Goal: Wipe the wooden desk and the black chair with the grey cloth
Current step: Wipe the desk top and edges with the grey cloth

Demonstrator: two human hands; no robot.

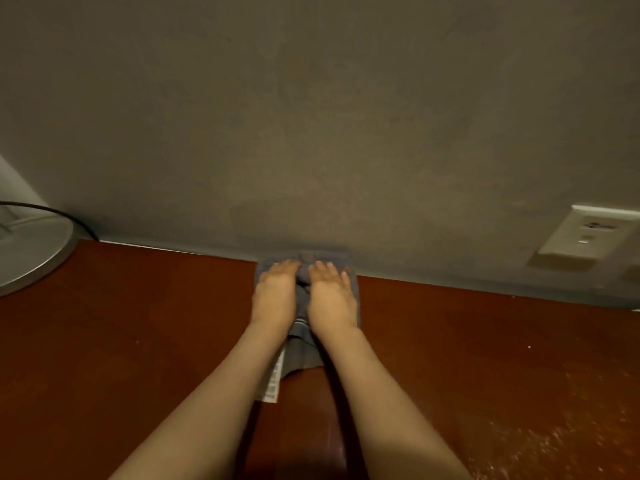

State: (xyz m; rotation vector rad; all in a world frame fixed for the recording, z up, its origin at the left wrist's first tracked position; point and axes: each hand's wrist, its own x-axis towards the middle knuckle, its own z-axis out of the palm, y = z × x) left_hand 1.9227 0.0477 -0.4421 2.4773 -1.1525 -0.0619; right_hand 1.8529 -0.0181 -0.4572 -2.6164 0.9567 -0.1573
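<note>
Against the wall (311,116), at the bench's (138,341) far edge, the cloth (303,355) lies flat under the left hand (275,296) and right hand (332,299), fingers straight and pressing, gripping nothing. Wiping the bench is the step in hand. Pale specks (540,441) at near right, probably dust, call for sweeping the cloth that way next; the chair is out of view.

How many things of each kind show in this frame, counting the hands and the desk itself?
2 hands: left hand and right hand, both flat on the cloth
1 grey cloth
1 wooden desk
1 round metal base
1 black cable
1 wall outlet plate
Total: 7
</note>
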